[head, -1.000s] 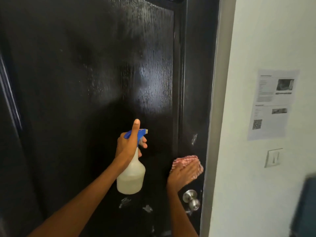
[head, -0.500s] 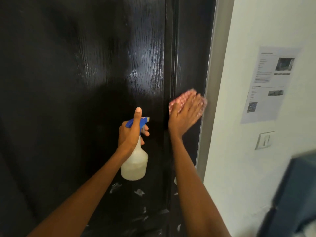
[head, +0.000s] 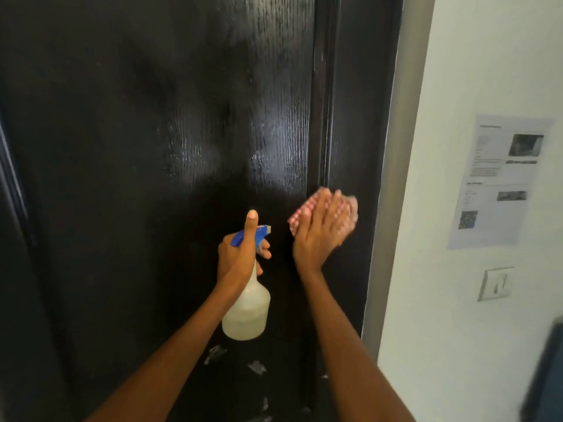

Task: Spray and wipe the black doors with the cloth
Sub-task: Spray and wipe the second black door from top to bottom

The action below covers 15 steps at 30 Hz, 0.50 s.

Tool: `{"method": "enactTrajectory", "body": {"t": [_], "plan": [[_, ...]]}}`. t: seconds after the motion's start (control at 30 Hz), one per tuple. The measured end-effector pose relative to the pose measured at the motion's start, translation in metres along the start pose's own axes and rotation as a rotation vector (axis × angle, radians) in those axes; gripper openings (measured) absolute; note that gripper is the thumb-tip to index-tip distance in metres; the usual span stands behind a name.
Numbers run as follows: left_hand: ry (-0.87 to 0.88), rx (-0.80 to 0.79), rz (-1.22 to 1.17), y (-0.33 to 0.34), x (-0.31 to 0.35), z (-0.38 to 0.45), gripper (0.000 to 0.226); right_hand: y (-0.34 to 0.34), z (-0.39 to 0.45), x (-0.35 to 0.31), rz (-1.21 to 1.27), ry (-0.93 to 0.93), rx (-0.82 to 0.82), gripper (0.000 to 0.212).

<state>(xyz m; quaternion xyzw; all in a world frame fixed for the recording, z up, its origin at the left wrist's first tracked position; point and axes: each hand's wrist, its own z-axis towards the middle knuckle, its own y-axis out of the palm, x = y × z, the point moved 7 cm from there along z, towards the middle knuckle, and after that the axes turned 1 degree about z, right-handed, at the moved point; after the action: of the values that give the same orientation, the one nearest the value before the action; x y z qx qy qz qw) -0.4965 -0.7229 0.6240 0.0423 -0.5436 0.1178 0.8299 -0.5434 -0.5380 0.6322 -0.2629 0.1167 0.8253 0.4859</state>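
The black door [head: 152, 147] fills the left and middle of the view, its wood-grain face glistening wet. The left hand [head: 240, 257] grips the neck of a spray bottle [head: 246, 312], fingers curled round the blue trigger head and the thumb pointing straight up; the bottle hangs upright close to the door. Just to its right, the right hand [head: 320, 236] presses a red-and-white checked cloth [head: 304, 211] flat against the door's right edge strip, fingers straight and slightly blurred. Further right, a grey frame [head: 393, 178] meets a white wall [head: 487, 56] carrying a printed sheet [head: 499, 181] and a switch [head: 495, 283].
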Motion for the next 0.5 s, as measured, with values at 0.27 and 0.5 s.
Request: {"method": "enactTrajectory", "body": {"t": [0.27,0.5], "plan": [[0.088,0.028,-0.017,-0.006,0.035,0.011,0.083,0.008,0.121,-0.046,-0.149,-0.279,-0.034,0.059],[0.035,0.022,0.001,-0.001,0.009,-0.011,0.083,0.029,-0.094,0.096,-0.123,0.026,-0.346,0.064]]}}
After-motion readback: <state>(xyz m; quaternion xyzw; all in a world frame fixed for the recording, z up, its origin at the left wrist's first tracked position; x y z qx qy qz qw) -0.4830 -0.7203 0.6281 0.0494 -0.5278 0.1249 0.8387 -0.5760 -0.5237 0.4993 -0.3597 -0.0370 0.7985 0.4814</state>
